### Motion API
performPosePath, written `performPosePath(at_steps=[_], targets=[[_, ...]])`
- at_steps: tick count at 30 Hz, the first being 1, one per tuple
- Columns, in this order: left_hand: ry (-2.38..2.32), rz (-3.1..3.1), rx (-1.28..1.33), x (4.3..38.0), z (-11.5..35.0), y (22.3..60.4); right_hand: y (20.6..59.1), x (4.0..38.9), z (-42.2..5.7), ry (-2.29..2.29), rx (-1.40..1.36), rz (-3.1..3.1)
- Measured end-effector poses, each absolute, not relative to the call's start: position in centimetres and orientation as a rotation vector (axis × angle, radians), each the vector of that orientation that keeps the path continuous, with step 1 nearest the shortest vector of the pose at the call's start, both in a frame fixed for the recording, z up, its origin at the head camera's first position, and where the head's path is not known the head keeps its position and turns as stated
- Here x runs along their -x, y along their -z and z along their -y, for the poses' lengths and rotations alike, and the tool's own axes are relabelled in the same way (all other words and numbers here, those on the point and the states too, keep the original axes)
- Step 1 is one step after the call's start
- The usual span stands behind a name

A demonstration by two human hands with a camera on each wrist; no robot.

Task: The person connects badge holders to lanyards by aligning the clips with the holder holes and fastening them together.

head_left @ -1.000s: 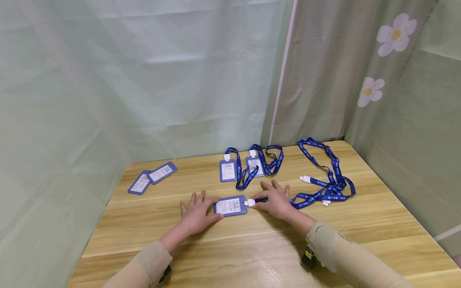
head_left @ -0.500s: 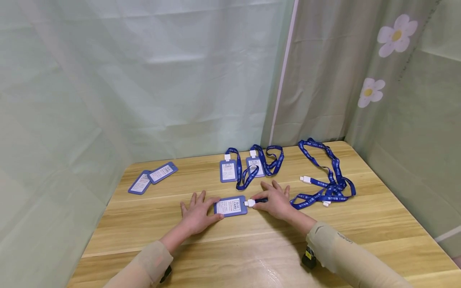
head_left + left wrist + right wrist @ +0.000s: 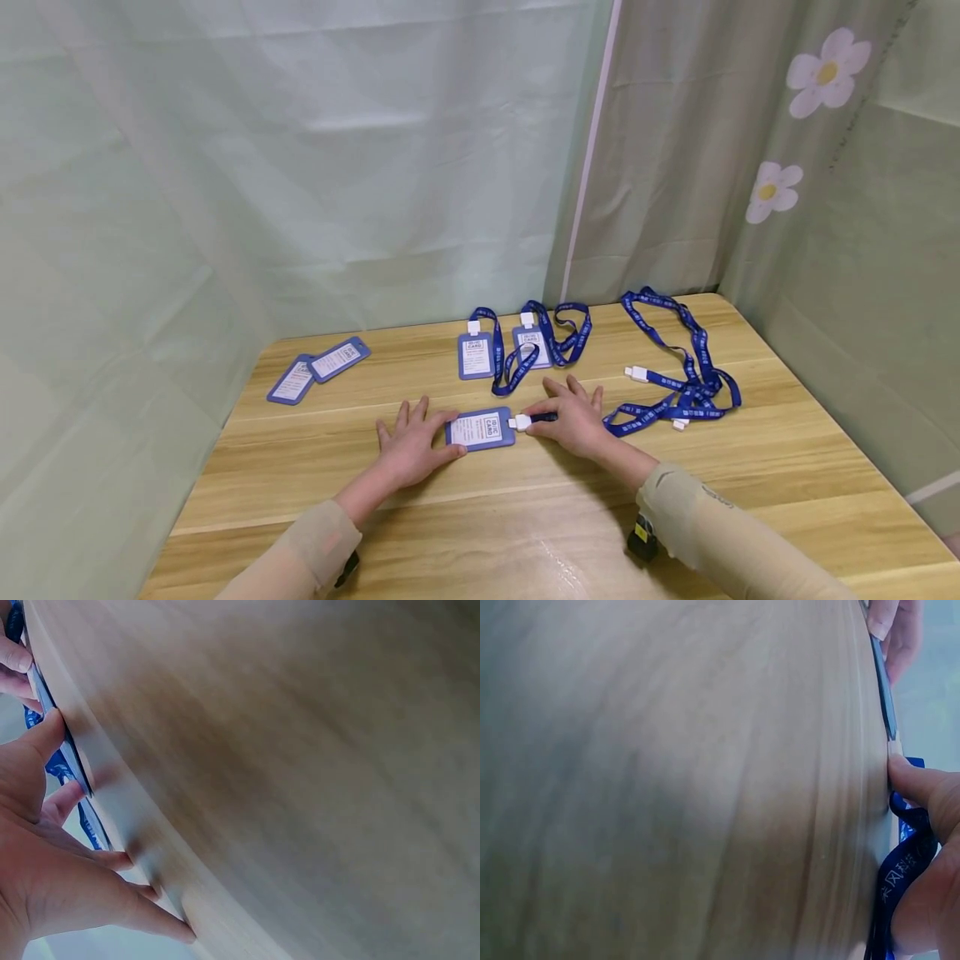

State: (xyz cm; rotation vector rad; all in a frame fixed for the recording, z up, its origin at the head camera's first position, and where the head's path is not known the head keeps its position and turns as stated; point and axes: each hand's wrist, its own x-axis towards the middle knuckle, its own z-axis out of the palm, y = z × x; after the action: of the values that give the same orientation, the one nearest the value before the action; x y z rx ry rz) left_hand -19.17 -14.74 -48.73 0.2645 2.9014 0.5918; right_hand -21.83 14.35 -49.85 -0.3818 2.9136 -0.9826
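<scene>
A blue ID card holder [image 3: 480, 429] lies flat on the table in the head view, its slotted end to the right. My left hand [image 3: 408, 447] grips its left end between thumb and index finger, the other fingers spread on the wood. At the slotted end, my right hand [image 3: 573, 419] pinches the white clip [image 3: 520, 422] of a blue lanyard, thumb and index finger on opposite sides. The clip's tip meets the holder's slot. In the right wrist view the lanyard strap [image 3: 904, 877] runs beneath that hand. The left wrist view shows the left thumb [image 3: 46, 735] at the holder's edge.
Behind the hands lie two card holders with lanyards attached, one left [image 3: 475, 357] and one right [image 3: 531, 346]. Two loose card holders [image 3: 337, 360] overlap at the back left. Tangled blue lanyards [image 3: 697, 387] with white clips lie to the right. Curtains [image 3: 412, 167] stand behind the wooden table [image 3: 480, 533].
</scene>
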Motion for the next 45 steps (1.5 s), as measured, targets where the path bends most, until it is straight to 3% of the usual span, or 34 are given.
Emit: performPosePath(at_steps=[29,45], targets=[[-0.564,-2.915,-0.278,19.0,14.8,47.9,49.7,21.9,-14.2,0.95,0.4,-2.915],[-0.558,-2.918,-0.391,18.5,17.7,48.0,49.1,21.6,-14.7,0.973,0.423,-2.918]])
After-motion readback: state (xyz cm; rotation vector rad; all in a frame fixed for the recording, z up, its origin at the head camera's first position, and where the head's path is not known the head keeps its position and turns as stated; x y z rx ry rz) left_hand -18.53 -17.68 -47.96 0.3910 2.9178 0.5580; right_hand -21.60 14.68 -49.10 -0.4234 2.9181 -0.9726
